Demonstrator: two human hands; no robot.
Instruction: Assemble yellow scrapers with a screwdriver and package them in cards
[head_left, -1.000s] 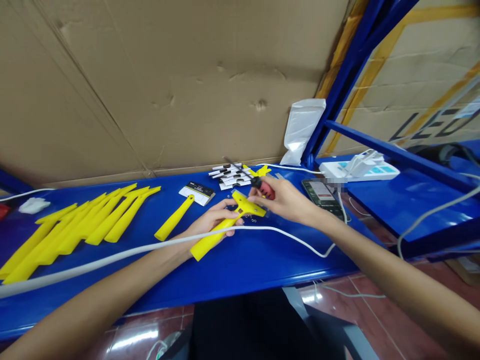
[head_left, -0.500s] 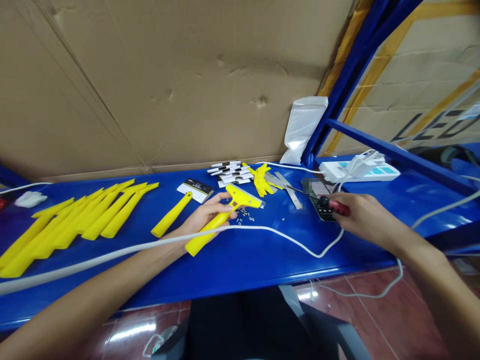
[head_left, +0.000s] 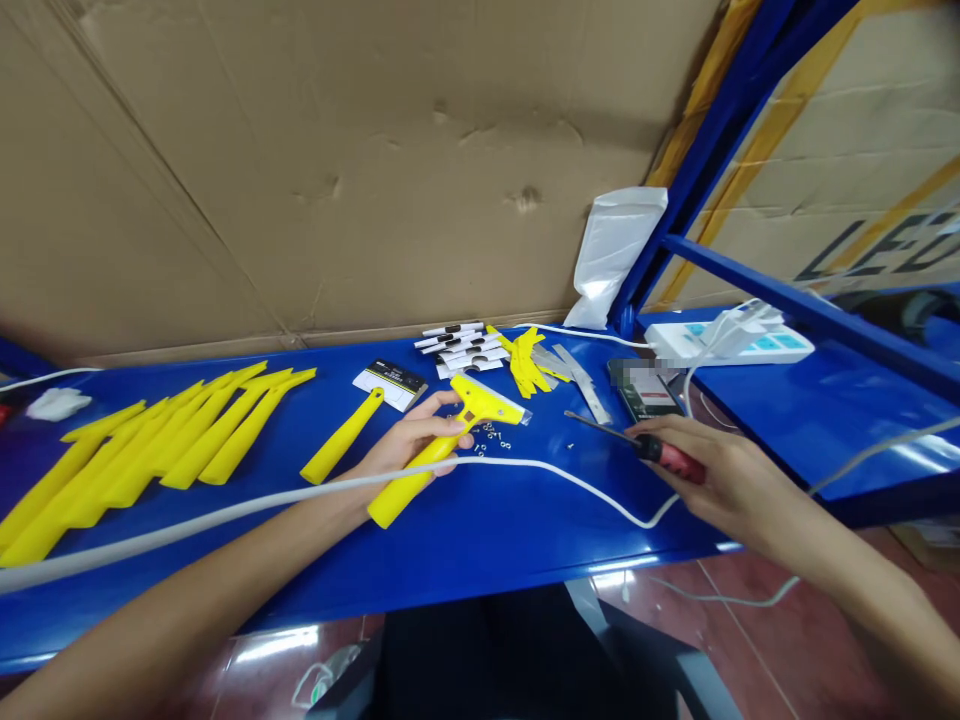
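Note:
My left hand (head_left: 416, 437) is closed round a yellow scraper (head_left: 411, 488), its wide head pointing up and to the right. In my right hand (head_left: 720, 460) is a screwdriver (head_left: 670, 459) with a red and black handle; its shaft points left, toward the scraper but apart from it. Small screws and nuts (head_left: 495, 436) lie scattered just beyond the scraper head. Behind them are loose yellow plastic pieces (head_left: 527, 362) and flat metal blades (head_left: 585, 382). A single yellow handle (head_left: 341, 440) rests left of my left hand, against a black and white packet (head_left: 390, 384).
Several yellow scraper handles (head_left: 142, 450) lie in a row at the left. A phone (head_left: 646, 388) and a white power strip (head_left: 727, 342) are at the right. A white cable (head_left: 247, 505) crosses in front. Packets (head_left: 461, 347) are stacked by the cardboard (head_left: 360, 180).
My right hand has drawn the screwdriver down and away from over the phone, uncovering more of it. My left hand keeps the scraper in nearly the same place.

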